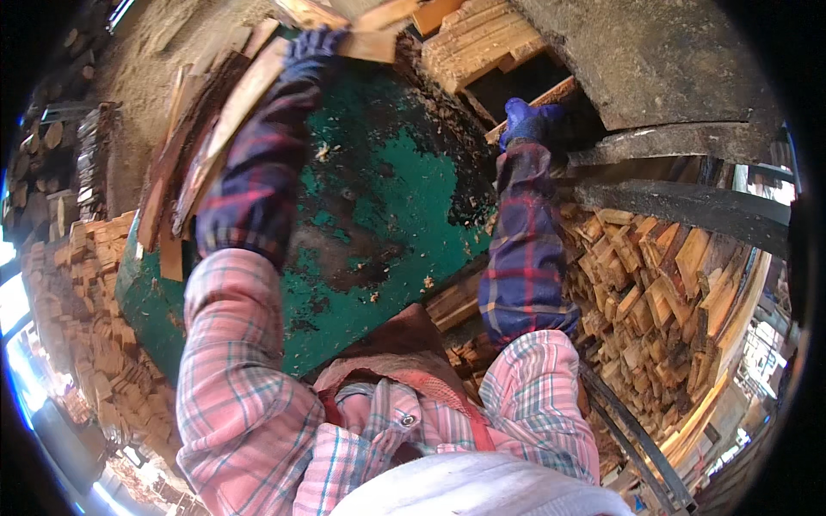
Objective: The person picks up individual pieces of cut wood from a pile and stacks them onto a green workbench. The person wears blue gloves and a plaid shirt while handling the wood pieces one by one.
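Observation:
My left hand (pixel 317 46), in a dark blue glove, reaches to the far side of a worn green tabletop (pixel 404 185). Its fingers are closed at the end of a short pale wooden board (pixel 370 46), though they are partly blurred. Long bark-edged slats (pixel 228 120) lie beside that forearm. My right hand (pixel 527 120), gloved in blue, is at the table's right far corner. It is closed over a narrow wood strip (pixel 557 91) by a dark opening (pixel 514 79); some of its fingers are in shadow.
Cut wood pieces (pixel 482 39) are stacked beyond the opening. A large heap of short blocks (pixel 645 292) stands at the right, below dark beams (pixel 688 202). More stacked wood (pixel 103 310) lines the left. Sawdust and dark grime spot the tabletop.

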A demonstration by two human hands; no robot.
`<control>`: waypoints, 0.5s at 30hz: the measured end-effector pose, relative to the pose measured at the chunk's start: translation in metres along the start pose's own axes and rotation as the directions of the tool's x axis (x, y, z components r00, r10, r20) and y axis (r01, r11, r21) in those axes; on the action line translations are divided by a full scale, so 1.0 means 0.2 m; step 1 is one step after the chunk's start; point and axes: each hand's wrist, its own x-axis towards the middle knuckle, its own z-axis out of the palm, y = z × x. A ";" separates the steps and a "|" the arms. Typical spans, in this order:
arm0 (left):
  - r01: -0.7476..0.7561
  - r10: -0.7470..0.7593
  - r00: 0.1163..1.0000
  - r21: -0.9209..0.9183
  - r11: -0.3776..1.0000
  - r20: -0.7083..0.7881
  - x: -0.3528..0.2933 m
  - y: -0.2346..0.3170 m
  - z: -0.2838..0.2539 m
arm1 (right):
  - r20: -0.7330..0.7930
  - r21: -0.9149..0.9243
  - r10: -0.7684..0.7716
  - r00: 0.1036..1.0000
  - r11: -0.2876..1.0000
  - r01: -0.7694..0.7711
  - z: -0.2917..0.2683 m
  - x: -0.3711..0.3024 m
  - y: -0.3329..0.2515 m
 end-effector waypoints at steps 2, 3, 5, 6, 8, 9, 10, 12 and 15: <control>0.076 -0.072 0.994 -0.047 0.996 0.084 0.08 -0.07 -0.05 | -0.039 -0.059 0.035 0.999 0.998 -0.037 -0.05 -0.04 0.00; 0.136 -0.132 0.974 -0.005 0.991 0.186 0.09 -0.12 -0.08 | -0.055 -0.146 0.013 0.998 0.989 -0.021 -0.06 -0.08 -0.01; 0.156 -0.149 0.974 -0.031 0.987 0.173 0.13 -0.11 -0.09 | -0.071 -0.143 -0.025 0.997 0.990 0.015 -0.08 -0.09 0.03; 0.192 -0.186 0.965 -0.015 0.981 0.184 0.15 -0.02 -0.14 | -0.097 -0.110 -0.039 0.995 0.994 0.028 -0.10 -0.08 0.06; 0.184 -0.196 0.979 -0.173 0.968 -0.058 0.01 0.04 -0.18 | -0.054 -0.008 -0.101 0.993 0.995 0.100 -0.08 -0.13 0.08; 0.045 -0.140 0.946 -0.308 0.950 -0.293 -0.07 0.04 -0.17 | -0.016 0.051 -0.133 0.991 0.990 0.134 -0.06 -0.16 0.07; -0.107 -0.048 0.974 -0.642 0.759 -0.220 -0.16 0.23 -0.35 | -0.051 0.105 -0.130 0.990 0.985 0.135 -0.10 -0.12 0.15; 0.058 -0.090 0.994 -0.998 0.022 0.056 -0.38 0.45 -0.44 | -0.030 0.244 -0.172 0.985 0.954 0.174 -0.10 -0.19 0.20; 0.308 0.318 0.917 -0.933 -0.185 0.240 -0.59 0.81 -0.71 | -0.031 0.449 -0.206 0.978 0.872 0.198 -0.13 -0.40 0.44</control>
